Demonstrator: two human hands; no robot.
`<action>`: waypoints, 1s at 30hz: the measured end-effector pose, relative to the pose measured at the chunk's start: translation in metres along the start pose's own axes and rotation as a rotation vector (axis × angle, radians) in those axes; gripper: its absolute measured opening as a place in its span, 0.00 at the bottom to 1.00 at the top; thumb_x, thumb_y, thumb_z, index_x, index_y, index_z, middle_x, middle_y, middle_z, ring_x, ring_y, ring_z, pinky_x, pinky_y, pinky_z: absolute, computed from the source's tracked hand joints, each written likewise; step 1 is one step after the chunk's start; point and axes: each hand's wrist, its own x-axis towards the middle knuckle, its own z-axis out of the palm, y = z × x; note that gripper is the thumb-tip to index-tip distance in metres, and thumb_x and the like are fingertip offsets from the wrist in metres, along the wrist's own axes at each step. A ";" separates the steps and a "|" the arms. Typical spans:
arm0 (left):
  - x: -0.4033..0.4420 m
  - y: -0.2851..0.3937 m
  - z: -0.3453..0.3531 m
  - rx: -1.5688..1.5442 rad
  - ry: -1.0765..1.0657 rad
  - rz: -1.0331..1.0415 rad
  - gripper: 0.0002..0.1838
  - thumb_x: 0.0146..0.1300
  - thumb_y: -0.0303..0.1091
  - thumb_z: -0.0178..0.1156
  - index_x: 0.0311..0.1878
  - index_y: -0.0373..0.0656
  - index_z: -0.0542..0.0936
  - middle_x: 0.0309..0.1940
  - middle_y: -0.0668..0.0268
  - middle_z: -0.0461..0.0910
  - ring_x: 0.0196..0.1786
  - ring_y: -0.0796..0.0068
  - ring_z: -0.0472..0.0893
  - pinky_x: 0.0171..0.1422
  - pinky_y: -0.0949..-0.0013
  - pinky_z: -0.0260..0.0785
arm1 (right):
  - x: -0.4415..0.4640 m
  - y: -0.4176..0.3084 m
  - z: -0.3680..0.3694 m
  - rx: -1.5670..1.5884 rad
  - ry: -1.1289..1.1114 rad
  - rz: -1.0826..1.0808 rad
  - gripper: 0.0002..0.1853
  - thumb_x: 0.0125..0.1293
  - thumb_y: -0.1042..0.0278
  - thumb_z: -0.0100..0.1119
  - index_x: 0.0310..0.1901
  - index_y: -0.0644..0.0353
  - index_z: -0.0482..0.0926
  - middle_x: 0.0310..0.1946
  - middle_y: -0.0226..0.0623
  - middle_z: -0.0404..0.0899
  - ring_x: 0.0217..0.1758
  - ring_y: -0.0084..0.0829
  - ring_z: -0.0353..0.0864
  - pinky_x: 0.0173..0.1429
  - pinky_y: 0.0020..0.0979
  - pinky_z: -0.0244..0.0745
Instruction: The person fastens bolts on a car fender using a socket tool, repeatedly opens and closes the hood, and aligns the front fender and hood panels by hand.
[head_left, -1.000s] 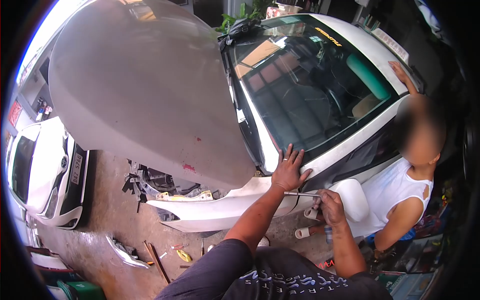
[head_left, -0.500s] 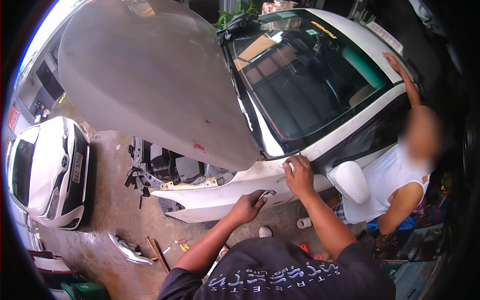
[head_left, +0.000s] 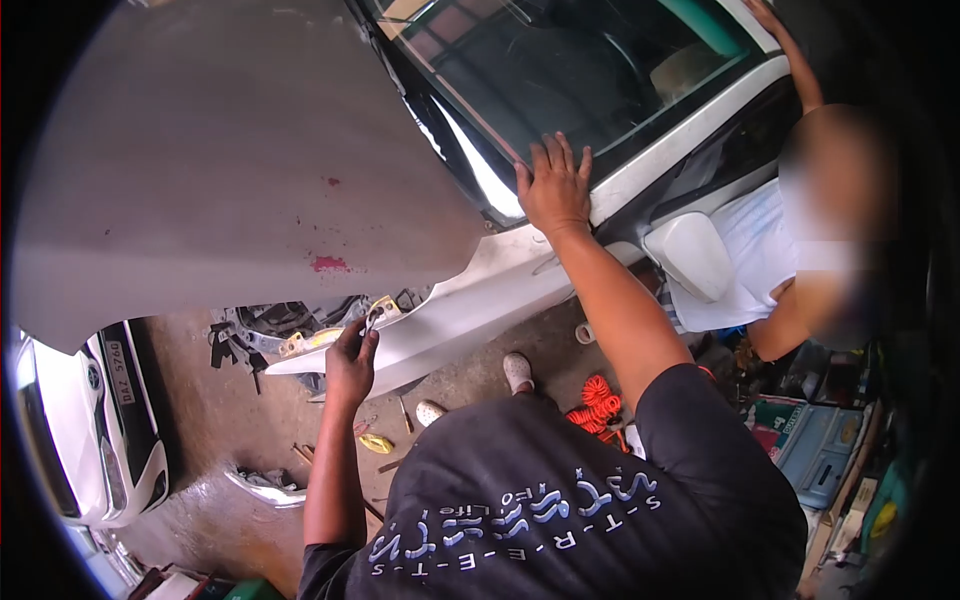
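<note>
My left hand (head_left: 352, 362) is closed around a small shiny wrench (head_left: 374, 317), its rounded end poking up past my fingers. That hand is just above the edge of the white front fender (head_left: 470, 300), near the yellowish bracket (head_left: 310, 340). With fingers spread, my right hand (head_left: 556, 190) lies flat on the lower corner of the windshield (head_left: 530, 90). The raised grey hood (head_left: 230, 150), marked with red patches, covers much of the engine bay from my view.
A person in a white sleeveless top (head_left: 745, 250) stands beyond the side mirror (head_left: 690, 255), one arm on the roof. A white car (head_left: 75, 420) is at left. On the floor are a coiled orange hose (head_left: 597, 403), a loose car part (head_left: 265, 485) and a blue toolbox (head_left: 822, 455).
My right hand has moved up from the fender onto the windshield and spread open. My left hand has shifted left and forward along the fender with the wrench. The view has tilted down.
</note>
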 end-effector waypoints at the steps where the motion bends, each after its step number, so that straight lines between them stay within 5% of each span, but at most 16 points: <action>1: 0.010 0.001 -0.001 -0.004 -0.052 -0.047 0.23 0.78 0.39 0.66 0.67 0.31 0.82 0.49 0.42 0.90 0.52 0.57 0.91 0.59 0.59 0.79 | 0.002 -0.001 0.001 -0.005 -0.009 0.010 0.24 0.79 0.48 0.56 0.65 0.57 0.80 0.74 0.42 0.74 0.87 0.42 0.60 0.88 0.68 0.43; 5: 0.031 0.003 -0.019 0.213 -0.084 0.088 0.19 0.74 0.38 0.64 0.59 0.33 0.85 0.48 0.40 0.88 0.54 0.41 0.88 0.58 0.52 0.80 | 0.003 -0.007 0.002 -0.066 -0.037 0.010 0.25 0.79 0.47 0.55 0.68 0.53 0.79 0.76 0.40 0.72 0.88 0.40 0.59 0.88 0.66 0.42; 9: 0.043 0.013 -0.029 0.365 -0.155 0.001 0.18 0.73 0.41 0.64 0.58 0.41 0.88 0.44 0.43 0.89 0.51 0.39 0.88 0.58 0.50 0.79 | 0.004 -0.007 0.000 -0.112 -0.053 0.017 0.25 0.80 0.47 0.55 0.69 0.52 0.79 0.76 0.39 0.72 0.88 0.39 0.59 0.88 0.65 0.43; 21: 0.095 -0.021 -0.012 0.493 -0.376 0.364 0.16 0.70 0.41 0.72 0.56 0.46 0.91 0.49 0.56 0.92 0.54 0.50 0.90 0.62 0.54 0.80 | 0.001 -0.004 0.005 -0.084 -0.014 0.030 0.24 0.79 0.47 0.55 0.68 0.52 0.80 0.75 0.37 0.74 0.87 0.37 0.60 0.87 0.65 0.47; 26: 0.118 -0.017 -0.011 0.308 -0.517 0.253 0.15 0.66 0.36 0.77 0.55 0.46 0.90 0.50 0.60 0.93 0.54 0.58 0.90 0.62 0.57 0.81 | 0.001 -0.002 0.010 -0.088 0.005 0.022 0.24 0.79 0.47 0.55 0.67 0.51 0.80 0.75 0.37 0.75 0.87 0.37 0.61 0.87 0.65 0.47; 30: 0.138 -0.011 -0.014 0.501 -0.626 0.480 0.15 0.66 0.40 0.78 0.54 0.53 0.93 0.51 0.65 0.93 0.55 0.63 0.88 0.65 0.59 0.79 | 0.003 -0.003 0.010 -0.106 -0.001 0.021 0.24 0.79 0.47 0.55 0.68 0.50 0.80 0.75 0.36 0.75 0.86 0.36 0.62 0.87 0.64 0.48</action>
